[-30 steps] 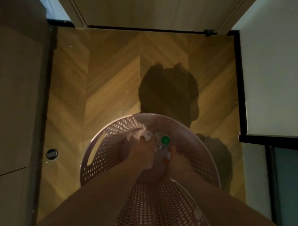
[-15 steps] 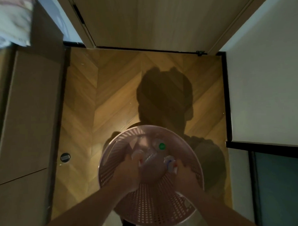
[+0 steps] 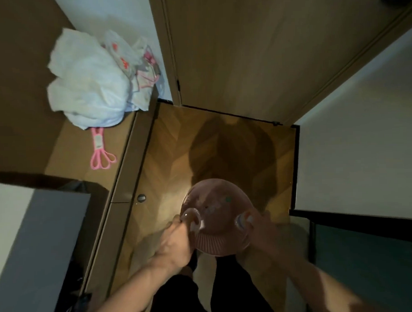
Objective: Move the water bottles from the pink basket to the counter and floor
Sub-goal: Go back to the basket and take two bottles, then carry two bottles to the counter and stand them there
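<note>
Two bottles lifted from basket.
Left hand (image 3: 174, 244) now clamps a bottle (image 3: 192, 219), right hand (image 3: 259, 226) another (image 3: 242, 221), above the pink basket (image 3: 217, 245) on the floor (image 3: 167, 157); green-capped bottle (image 3: 228, 199) remains inside. Counter (image 3: 83, 146) next.

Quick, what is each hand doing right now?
Left hand: closed around a clear water bottle.
Right hand: closed around another water bottle, over the pink basket.

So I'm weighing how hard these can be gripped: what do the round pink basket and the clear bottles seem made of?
Round pink basket: probably moulded plastic, matt, with slotted, perforated walls. Clear bottle in the left hand: likely thin transparent plastic, glossy; blur leaves it uncertain. Likewise the one in the right hand.
</note>
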A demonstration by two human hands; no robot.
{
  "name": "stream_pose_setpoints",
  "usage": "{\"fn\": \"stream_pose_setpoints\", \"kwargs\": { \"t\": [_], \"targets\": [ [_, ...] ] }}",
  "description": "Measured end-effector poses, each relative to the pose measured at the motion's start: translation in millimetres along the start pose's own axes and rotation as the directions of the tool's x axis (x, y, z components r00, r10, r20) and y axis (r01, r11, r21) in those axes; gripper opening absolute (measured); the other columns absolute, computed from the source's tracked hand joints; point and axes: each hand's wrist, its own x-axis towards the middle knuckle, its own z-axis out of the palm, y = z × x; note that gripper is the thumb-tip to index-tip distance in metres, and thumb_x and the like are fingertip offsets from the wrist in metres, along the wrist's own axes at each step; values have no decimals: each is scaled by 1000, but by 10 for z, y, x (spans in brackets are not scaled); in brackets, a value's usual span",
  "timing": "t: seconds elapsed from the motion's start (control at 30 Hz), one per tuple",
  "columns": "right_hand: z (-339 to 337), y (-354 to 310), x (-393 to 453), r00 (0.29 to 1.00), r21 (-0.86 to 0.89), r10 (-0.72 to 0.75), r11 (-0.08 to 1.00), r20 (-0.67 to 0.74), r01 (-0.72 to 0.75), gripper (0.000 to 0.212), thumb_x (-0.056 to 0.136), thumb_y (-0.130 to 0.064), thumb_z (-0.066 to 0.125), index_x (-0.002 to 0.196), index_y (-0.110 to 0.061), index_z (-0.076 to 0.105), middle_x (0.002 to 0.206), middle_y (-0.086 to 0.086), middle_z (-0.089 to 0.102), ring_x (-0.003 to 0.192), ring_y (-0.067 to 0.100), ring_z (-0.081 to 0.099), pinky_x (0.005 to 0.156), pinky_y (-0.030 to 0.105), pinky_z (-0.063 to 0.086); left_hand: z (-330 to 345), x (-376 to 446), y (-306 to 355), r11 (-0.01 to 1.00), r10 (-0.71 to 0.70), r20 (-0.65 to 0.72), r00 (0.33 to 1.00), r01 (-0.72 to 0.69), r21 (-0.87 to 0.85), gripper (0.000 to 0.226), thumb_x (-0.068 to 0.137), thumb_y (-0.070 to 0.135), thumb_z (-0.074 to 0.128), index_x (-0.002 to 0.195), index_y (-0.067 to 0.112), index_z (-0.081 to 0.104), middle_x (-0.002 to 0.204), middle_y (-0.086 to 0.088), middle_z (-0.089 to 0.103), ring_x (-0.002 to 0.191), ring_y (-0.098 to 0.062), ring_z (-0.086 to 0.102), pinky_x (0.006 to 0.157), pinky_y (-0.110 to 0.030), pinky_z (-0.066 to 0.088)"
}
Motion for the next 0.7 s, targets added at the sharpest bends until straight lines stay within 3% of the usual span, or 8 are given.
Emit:
{"fn": "stream_pose_setpoints", "kwargs": {
  "t": [0.07,0.17,0.2,0.27,0.37,0.5,0.57,0.7],
  "targets": [
    [-103,-38,-164,995,-55,-85,995,57,88,35,111,-40,43,140,-22,51,132,9,49,97,25,57,87,33,46,-189,-386,56,996,-14,-49,999,10,-92,41,96,37,50,136,43,41,114,-4,54,109,-34,60,86,-39,48],
    [-166,-86,-436,979,-112,-196,973,55,201,61,106,-62,35,147,-21,52,149,13,48,114,31,63,91,32,46,-289,-920,138,982,-58,-129,990,33,-184,56,81,61,35,133,42,44,116,-2,57,111,-31,60,91,-38,49],
    [-192,-114,-513,968,-112,-245,962,49,249,62,105,-63,38,146,-21,55,151,13,48,120,33,63,92,31,46,-280,-1084,154,969,-108,-175,979,64,-238,55,81,62,35,133,42,43,117,-2,57,111,-30,61,93,-39,51],
    [-194,-146,-604,931,-150,-359,919,66,365,39,102,-41,56,135,-23,65,147,10,52,128,34,58,102,33,48,-199,-1396,188,946,-192,-281,940,101,-307,37,92,51,47,128,44,42,117,1,57,108,-29,63,93,-41,52],
    [-194,-216,-751,845,-263,-530,808,66,527,31,97,-53,52,123,-40,63,133,3,58,123,29,60,103,46,53,26,-1811,205,918,-306,-428,850,145,-368,24,101,32,56,119,43,44,109,11,56,99,-19,63,87,-42,55],
    [-263,-414,-1094,700,-286,-700,649,140,705,10,94,-40,63,100,-36,69,107,-3,71,111,28,68,97,34,53,280,-2377,244,889,-401,-539,741,172,-424,22,103,37,56,117,46,44,107,17,58,91,-7,60,80,-35,54],
    [-339,-634,-1360,638,-350,-713,542,289,764,13,94,-36,66,107,-38,67,113,-5,65,112,24,66,98,32,50,392,-2690,242,868,-453,-582,675,184,-462,19,103,40,56,118,46,45,103,19,59,87,-4,58,74,-27,49],
    [-233,-1008,-1940,498,-367,-702,346,510,863,16,94,-37,69,110,-36,67,123,-6,64,119,22,63,102,43,55,666,-3384,165,767,-612,-599,516,203,-609,15,102,42,57,114,44,48,84,16,59,79,-10,57,70,-34,47]
  ]
}}
